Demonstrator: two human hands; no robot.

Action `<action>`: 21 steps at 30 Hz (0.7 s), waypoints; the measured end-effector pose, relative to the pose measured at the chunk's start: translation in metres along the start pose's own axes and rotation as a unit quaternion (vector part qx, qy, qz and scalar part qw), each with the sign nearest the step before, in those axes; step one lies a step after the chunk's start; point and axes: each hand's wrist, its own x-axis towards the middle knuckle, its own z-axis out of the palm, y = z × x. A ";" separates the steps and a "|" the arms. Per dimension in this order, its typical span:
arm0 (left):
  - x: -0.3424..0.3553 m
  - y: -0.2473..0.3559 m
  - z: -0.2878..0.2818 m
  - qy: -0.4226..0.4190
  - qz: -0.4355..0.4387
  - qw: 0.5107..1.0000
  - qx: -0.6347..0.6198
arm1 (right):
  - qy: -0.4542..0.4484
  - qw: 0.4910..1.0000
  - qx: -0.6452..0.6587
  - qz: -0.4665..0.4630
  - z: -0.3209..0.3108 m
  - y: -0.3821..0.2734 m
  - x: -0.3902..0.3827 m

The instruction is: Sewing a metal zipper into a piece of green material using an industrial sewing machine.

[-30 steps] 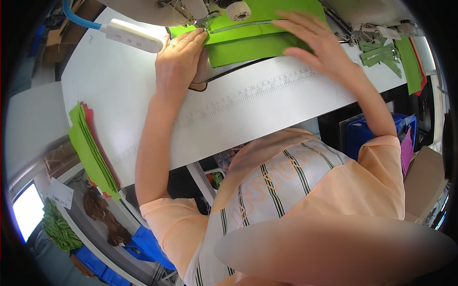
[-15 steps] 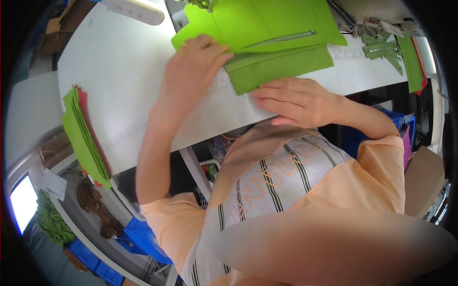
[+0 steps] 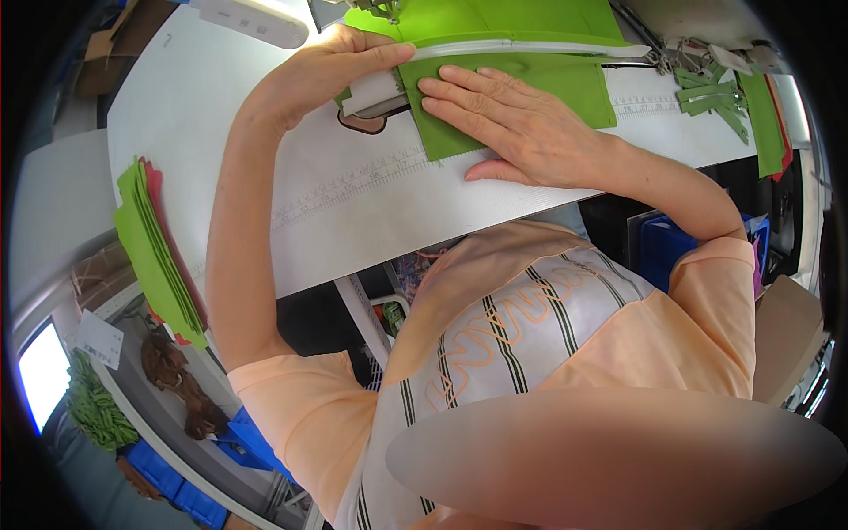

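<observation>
Bright green fabric (image 3: 495,19) lies across the white sewing table, beneath the metal presser foot (image 3: 386,11) at the top. A long pale strip (image 3: 521,48) shows along its lifted front edge. My left hand (image 3: 322,71) pinches the left end of that edge between thumb and fingers. On the darker green fabric panel (image 3: 442,132) in front, my right hand (image 3: 521,128) lies flat with its fingers stretched out. Below my left hand, a small brown-rimmed opening (image 3: 362,122) and a metal plate show in the table; the fabric partly hides them.
A printed ruler (image 3: 353,181) runs along the white table (image 3: 185,115). Stacked green and red fabric pieces (image 3: 155,256) hang over its left edge. Green zippers (image 3: 711,97) lie at the right, beside more hanging fabric (image 3: 760,124). A white lamp-like bar (image 3: 252,21) juts in at upper left.
My left hand has moved up and left and now holds the fabric's edge, which is lifted. My right hand has moved up onto the darker panel. The metal zipper teeth no longer show.
</observation>
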 end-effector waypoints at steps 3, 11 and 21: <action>0.002 -0.006 0.002 0.044 0.060 0.996 0.038 | 0.005 1.000 -0.001 -0.009 0.001 0.002 0.001; -0.006 -0.008 0.009 -0.040 0.088 0.992 0.084 | 0.003 0.993 0.056 -0.107 -0.002 -0.002 -0.005; -0.031 -0.053 0.059 0.253 0.476 0.733 0.415 | 0.234 0.744 0.473 0.409 -0.055 0.107 0.000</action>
